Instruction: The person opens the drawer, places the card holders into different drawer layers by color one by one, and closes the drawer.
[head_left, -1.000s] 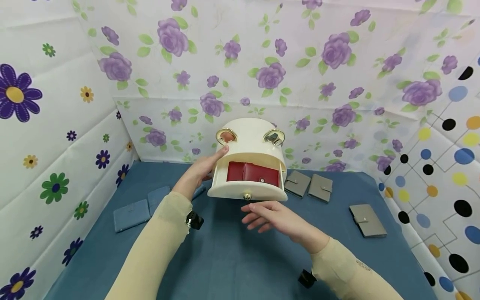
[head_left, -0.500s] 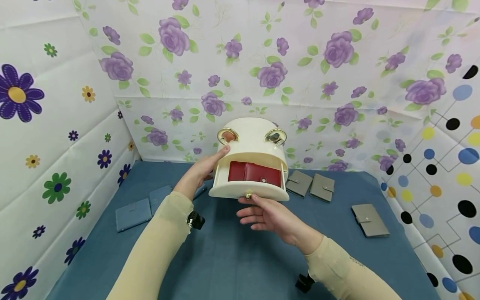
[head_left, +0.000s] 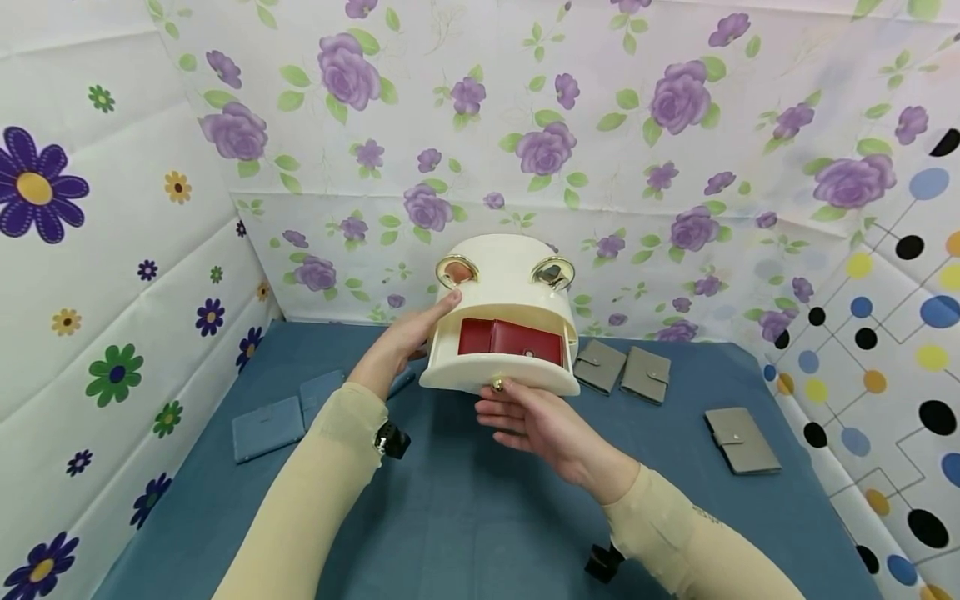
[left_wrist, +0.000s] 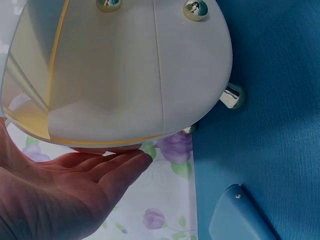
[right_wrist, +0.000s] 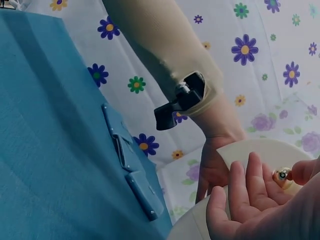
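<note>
A cream box (head_left: 495,287) with two gold-rimmed rings on top stands near the back wall, its drawer (head_left: 442,367) pulled out. A red wallet (head_left: 517,337) with a snap lies inside the drawer. My left hand (head_left: 397,346) rests against the box's left side, thumb near the left ring; in the left wrist view its fingers lie extended along the cream side. At the drawer front, my right hand (head_left: 547,425) pinches the small gold knob (right_wrist: 282,177) between thumb and index finger. The other right fingers spread below the drawer.
Two grey wallets (head_left: 598,365) lie right of the box, with another grey wallet (head_left: 742,440) farther right. Blue wallets (head_left: 267,429) lie on the left, partly behind the left arm. A blue cloth (head_left: 450,533) covers the table, and patterned sheets (head_left: 525,125) enclose the back and sides.
My right hand has come up from just below the drawer and taken hold of its knob. The drawer has slid slightly inward. The left hand stays against the box's side.
</note>
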